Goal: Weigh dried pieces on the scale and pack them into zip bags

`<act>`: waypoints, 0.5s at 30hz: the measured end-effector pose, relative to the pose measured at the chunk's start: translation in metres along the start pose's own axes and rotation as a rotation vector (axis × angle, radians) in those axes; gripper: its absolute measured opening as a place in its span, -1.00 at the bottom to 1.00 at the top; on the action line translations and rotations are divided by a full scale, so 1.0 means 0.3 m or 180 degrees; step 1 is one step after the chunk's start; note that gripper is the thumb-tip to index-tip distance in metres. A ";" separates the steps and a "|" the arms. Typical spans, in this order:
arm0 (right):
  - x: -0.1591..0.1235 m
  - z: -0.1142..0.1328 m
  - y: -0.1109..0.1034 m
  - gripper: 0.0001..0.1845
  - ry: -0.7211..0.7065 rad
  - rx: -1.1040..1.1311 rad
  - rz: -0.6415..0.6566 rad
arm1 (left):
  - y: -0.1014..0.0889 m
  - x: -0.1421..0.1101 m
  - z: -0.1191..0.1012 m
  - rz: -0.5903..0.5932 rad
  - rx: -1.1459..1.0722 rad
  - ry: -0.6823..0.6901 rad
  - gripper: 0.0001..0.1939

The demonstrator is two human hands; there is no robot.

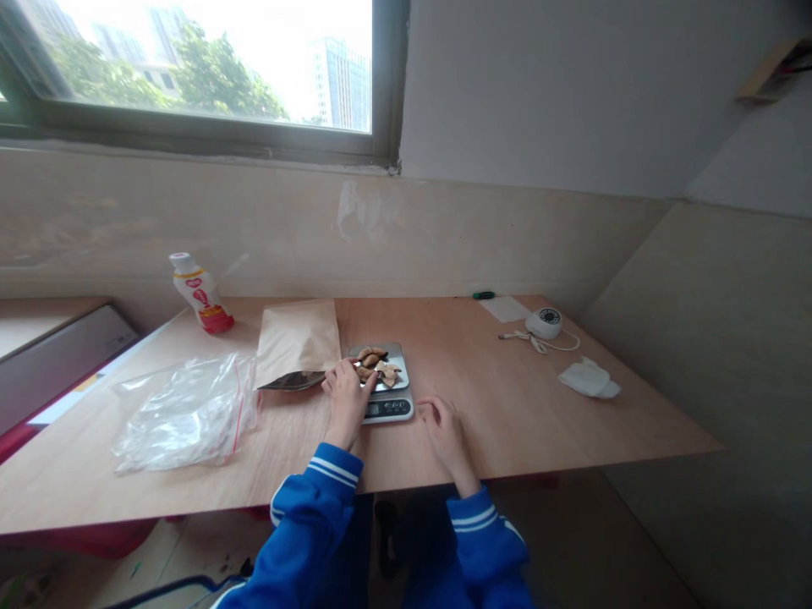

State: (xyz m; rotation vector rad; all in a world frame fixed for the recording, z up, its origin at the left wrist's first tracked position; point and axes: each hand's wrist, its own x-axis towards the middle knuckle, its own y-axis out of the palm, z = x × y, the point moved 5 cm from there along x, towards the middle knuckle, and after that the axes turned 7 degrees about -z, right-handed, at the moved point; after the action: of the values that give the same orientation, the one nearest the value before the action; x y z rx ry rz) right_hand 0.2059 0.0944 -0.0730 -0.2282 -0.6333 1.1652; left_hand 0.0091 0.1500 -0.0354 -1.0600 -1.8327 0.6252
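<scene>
A digital kitchen scale with a steel platform sits on the wooden table, holding a small heap of brown dried pieces. My left hand reaches over the platform's near left edge, its fingers at the pieces. Whether they hold one, I cannot tell. Beside that hand lies a kraft paper bag, its shiny silver-lined mouth facing the scale. My right hand rests on the table to the right of the scale's display, fingers loosely curled around nothing.
A crumpled clear zip bag with red seal strips lies at left, behind it a white-and-red plastic bottle. At right are a round white device with a cable, a tissue, a paper sheet and a green pen. Walls bound the table's far and right sides.
</scene>
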 end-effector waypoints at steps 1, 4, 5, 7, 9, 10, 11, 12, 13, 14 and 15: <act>0.000 0.000 -0.001 -0.71 -0.0010 0.0009 -0.0009 | -0.004 0.000 -0.001 -0.0024 0.0045 -0.0016 -0.57; 0.000 0.001 -0.001 -0.71 -0.0025 0.0015 -0.0038 | -0.034 -0.020 -0.005 -0.0259 0.0069 -0.0103 -0.57; 0.000 0.001 -0.001 -0.71 -0.0030 0.0012 -0.0038 | -0.044 -0.033 -0.013 -0.0314 0.0006 -0.0056 -0.61; 0.001 0.002 0.001 -0.71 -0.0061 0.0013 -0.0025 | -0.051 -0.063 -0.045 -0.0271 -0.0191 0.0235 -0.72; 0.001 0.003 0.003 -0.71 -0.0096 0.0017 -0.0020 | -0.042 -0.093 -0.090 -0.0097 -0.0350 0.0675 -0.77; 0.001 0.002 0.004 -0.71 -0.0107 0.0018 -0.0022 | -0.035 -0.104 -0.111 -0.0026 -0.0389 0.0853 -0.76; 0.001 0.001 0.005 -0.71 -0.0114 0.0015 -0.0028 | -0.028 -0.111 -0.129 0.0012 -0.0405 0.0973 -0.75; 0.002 0.000 0.005 -0.71 -0.0118 0.0012 -0.0034 | -0.022 -0.114 -0.143 0.0026 -0.0412 0.1036 -0.73; 0.001 -0.002 0.006 -0.71 -0.0120 0.0012 -0.0034 | -0.019 -0.112 -0.154 0.0035 -0.0425 0.1059 -0.72; 0.001 -0.003 0.006 -0.71 -0.0119 0.0016 -0.0028 | -0.018 -0.108 -0.161 0.0045 -0.0452 0.1064 -0.70; 0.001 -0.003 0.006 -0.71 -0.0112 0.0025 -0.0020 | -0.022 -0.102 -0.164 0.0058 -0.0490 0.1065 -0.70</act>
State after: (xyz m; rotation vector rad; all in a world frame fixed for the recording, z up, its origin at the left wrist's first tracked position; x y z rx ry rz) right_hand 0.2050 0.0956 -0.0745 -0.1992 -0.6599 1.1676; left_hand 0.0568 0.1198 -0.0211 -1.2046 -1.5973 0.2976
